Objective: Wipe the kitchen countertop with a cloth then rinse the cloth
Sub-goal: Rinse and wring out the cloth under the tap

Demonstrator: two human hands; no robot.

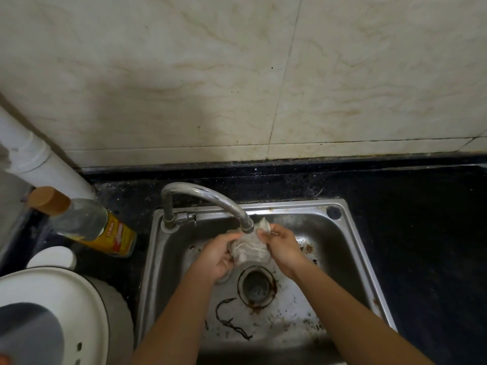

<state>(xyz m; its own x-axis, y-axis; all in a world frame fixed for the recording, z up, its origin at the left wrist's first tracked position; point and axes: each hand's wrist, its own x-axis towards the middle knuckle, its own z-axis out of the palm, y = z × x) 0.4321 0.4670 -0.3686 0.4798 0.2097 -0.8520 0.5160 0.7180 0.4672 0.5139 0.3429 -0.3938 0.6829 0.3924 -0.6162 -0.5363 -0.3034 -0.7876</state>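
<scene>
A crumpled white cloth (250,247) is held between both hands over the steel sink (350,241), right under the spout of the curved metal faucet (208,196). My left hand (217,255) grips the cloth's left side and my right hand (283,247) pinches its right side. The cloth looks wet. I cannot make out a water stream. The black countertop (416,219) surrounds the sink.
The sink drain (255,285) lies below the hands, with dark debris and rust stains on the basin floor. A clear bottle with a yellow label (87,225) stands left of the sink. A white appliance lid (52,312) and a white pipe (39,159) sit at far left.
</scene>
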